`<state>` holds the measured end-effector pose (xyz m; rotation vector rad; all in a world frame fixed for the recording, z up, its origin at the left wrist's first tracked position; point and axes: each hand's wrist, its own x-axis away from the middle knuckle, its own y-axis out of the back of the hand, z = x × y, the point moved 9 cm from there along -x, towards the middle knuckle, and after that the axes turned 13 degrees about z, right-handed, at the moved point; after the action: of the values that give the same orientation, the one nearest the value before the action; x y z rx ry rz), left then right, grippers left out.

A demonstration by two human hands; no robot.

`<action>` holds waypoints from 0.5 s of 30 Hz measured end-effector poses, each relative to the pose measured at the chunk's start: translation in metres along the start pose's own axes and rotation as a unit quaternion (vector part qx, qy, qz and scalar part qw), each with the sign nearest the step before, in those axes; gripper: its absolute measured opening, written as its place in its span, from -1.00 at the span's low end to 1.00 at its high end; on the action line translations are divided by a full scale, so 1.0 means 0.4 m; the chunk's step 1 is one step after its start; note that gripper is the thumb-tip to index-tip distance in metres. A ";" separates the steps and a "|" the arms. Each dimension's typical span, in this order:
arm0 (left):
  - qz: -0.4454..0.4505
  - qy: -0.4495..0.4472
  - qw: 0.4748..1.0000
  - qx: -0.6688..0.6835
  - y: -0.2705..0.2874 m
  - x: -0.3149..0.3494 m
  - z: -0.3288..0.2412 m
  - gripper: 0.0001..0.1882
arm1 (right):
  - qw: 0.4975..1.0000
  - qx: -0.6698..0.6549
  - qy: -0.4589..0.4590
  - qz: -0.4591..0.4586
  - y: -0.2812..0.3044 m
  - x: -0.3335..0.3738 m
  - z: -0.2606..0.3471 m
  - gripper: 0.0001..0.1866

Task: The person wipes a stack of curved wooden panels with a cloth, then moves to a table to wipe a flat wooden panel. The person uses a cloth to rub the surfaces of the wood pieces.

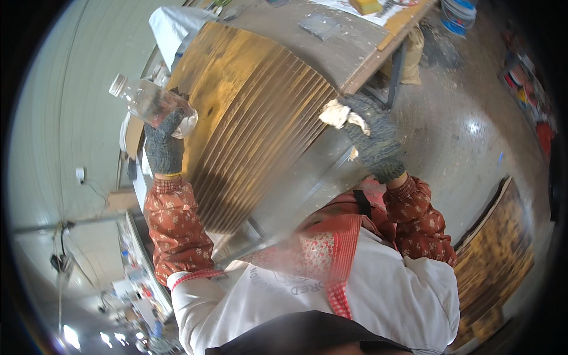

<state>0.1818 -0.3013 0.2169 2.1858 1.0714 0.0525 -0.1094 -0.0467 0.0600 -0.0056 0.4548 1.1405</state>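
Observation:
My left hand (pixel 164 147), in a dark grey knitted glove, is closed around a clear plastic bottle (pixel 144 99) with a white cap. The bottle tilts, its cap toward the upper left, and looks mostly see-through. My right hand (pixel 378 142), gloved alike, grips a crumpled whitish rag (pixel 336 113) at the board's right edge. Between my hands lies a wooden board (pixel 236 65), yellow-brown with dark patches and a wide band of parallel dark grooves. The bottle and left hand are over the board's left edge.
A worktable (pixel 281 32) stands beyond the board, with a flat grey piece (pixel 319 26) and a yellow block (pixel 365 6) on it. A blue bucket (pixel 458 16) is on the floor at the far right. Another dark-mottled wooden board (pixel 497 254) stands at the lower right.

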 end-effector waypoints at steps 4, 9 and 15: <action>0.027 -0.084 0.992 -0.091 0.003 -0.052 0.038 -0.51 | 0.970 0.237 0.037 0.037 -0.102 0.022 0.036 -0.57; 0.048 -0.142 0.988 0.046 -0.027 -0.075 0.052 -0.61 | 0.955 0.288 0.055 0.035 -0.251 0.035 0.047 -0.58; 0.042 -0.127 0.982 -0.132 -0.040 -0.066 0.047 -0.64 | 0.930 0.364 0.035 -0.015 -0.203 -0.018 -0.030 -0.55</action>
<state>0.1598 -0.3240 0.1997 1.9357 0.7801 -0.0438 -0.0450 -0.0903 0.0333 0.5949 0.9188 0.8877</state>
